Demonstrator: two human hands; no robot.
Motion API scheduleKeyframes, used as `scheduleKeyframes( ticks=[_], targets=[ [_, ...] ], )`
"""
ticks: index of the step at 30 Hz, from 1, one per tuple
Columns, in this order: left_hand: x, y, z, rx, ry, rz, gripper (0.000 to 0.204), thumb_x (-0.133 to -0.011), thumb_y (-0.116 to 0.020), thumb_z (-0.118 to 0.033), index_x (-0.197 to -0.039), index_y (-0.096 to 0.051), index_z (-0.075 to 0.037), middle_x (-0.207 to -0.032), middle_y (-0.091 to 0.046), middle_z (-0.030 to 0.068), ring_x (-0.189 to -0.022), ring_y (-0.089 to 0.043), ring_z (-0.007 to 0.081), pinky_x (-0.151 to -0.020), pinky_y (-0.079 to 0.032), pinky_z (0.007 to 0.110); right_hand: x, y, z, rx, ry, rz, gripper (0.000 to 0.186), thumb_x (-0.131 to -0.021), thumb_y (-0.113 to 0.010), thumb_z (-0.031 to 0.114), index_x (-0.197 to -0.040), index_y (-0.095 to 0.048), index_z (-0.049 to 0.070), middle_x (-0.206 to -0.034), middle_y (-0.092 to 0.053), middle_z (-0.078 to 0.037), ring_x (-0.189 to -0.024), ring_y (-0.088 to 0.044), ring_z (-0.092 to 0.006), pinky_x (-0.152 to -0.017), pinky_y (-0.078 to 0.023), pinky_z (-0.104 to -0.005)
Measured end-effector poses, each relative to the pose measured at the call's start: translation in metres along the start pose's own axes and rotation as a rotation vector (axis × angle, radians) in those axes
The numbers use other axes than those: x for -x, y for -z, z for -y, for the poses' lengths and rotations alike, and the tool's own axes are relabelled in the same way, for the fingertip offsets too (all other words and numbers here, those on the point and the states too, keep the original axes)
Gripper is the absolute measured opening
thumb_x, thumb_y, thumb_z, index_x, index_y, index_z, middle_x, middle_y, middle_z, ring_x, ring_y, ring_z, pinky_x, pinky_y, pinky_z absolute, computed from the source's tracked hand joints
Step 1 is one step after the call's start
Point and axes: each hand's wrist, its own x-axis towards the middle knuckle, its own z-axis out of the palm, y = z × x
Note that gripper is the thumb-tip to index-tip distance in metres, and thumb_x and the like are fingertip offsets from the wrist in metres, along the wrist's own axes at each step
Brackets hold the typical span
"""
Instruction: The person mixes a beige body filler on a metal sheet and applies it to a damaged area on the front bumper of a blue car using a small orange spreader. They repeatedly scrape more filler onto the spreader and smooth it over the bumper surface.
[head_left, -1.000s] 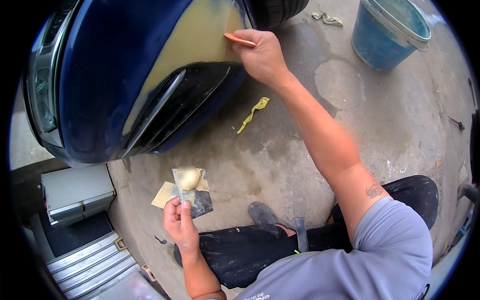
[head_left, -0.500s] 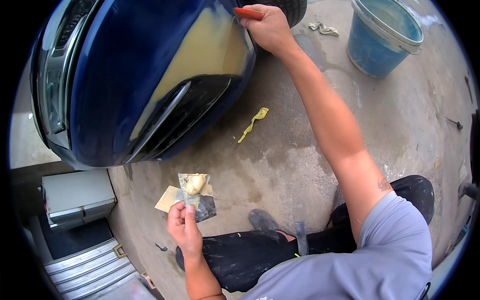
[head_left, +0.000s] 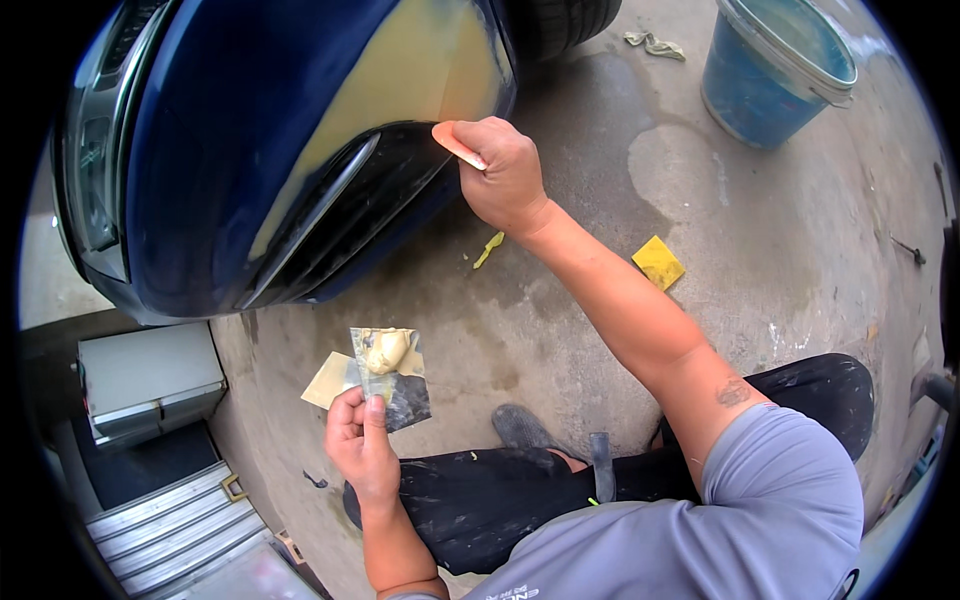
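Bodywork (head_left: 220, 150) of a dark blue car fills the far left, with a broad tan patch (head_left: 400, 80) of what seems to be filler spread above a black vent (head_left: 385, 190). The person's hands are well apart. The right hand (head_left: 503, 175) is closed around an orange spreader (head_left: 455, 143) by the patch's near edge; whether it touches the surface is unclear. The left hand (head_left: 362, 445), nearer, pinches a grey sheet (head_left: 405, 405) bearing a tan lump (head_left: 388, 350). Coating looks largely laid on, its edges uneven; paste remains unused. A blue bucket (head_left: 760, 90) stands far right.
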Motion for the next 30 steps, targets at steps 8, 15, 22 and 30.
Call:
scheduleKeyframes(
  ticks=[8, 15, 22, 30],
  targets=[
    [0.000, 0.005, 0.001, -0.003, -0.004, 0.010, 0.015, -0.098, -0.060, -0.002, -0.110, -0.060, 0.006, -0.084, -0.067, 0.0006, -0.072, -0.053, 0.0010, -0.066, -0.040, 0.017, -0.090, 0.038, -0.022, -0.187, -0.228, -0.042, 0.011, -0.088, -0.059, 0.005, -0.089, -0.069, 0.002, -0.064, -0.059, -0.010, -0.058, -0.054, -0.0121, -0.058, -0.045, -0.0290],
    [0.001, 0.008, 0.014, -0.010, 0.003, -0.007, 0.015, -0.098, -0.060, -0.003, -0.110, -0.060, 0.005, -0.082, -0.065, -0.0004, -0.071, -0.052, 0.0009, -0.066, -0.039, 0.017, -0.119, 0.041, -0.046, -0.265, -0.334, 0.159, 0.022, -0.087, -0.068, 0.002, -0.108, -0.072, -0.003, -0.091, -0.073, -0.004, -0.084, -0.064, -0.0093, -0.078, -0.051, -0.0256],
    [0.002, 0.009, 0.013, -0.008, 0.029, -0.025, 0.015, -0.098, -0.061, -0.003, -0.110, -0.060, 0.005, -0.081, -0.065, -0.0012, -0.070, -0.052, 0.0008, -0.066, -0.040, 0.017, -0.030, 0.012, 0.001, -0.089, -0.106, 0.128, 0.012, -0.087, -0.061, -0.004, -0.094, -0.071, 0.000, -0.076, -0.066, -0.010, -0.072, -0.064, -0.0202, -0.067, -0.049, -0.0299],
    [-0.001, 0.004, -0.001, -0.023, 0.005, 0.002, 0.015, -0.098, -0.061, -0.002, -0.110, -0.060, 0.006, -0.081, -0.066, -0.0008, -0.071, -0.052, 0.0008, -0.066, -0.040, 0.017, -0.020, 0.013, 0.007, 0.064, 0.014, -0.063, 0.009, -0.086, -0.063, -0.003, -0.090, -0.069, 0.001, -0.075, -0.063, -0.015, -0.068, -0.063, -0.0258, -0.062, -0.048, -0.0342]
  ],
)
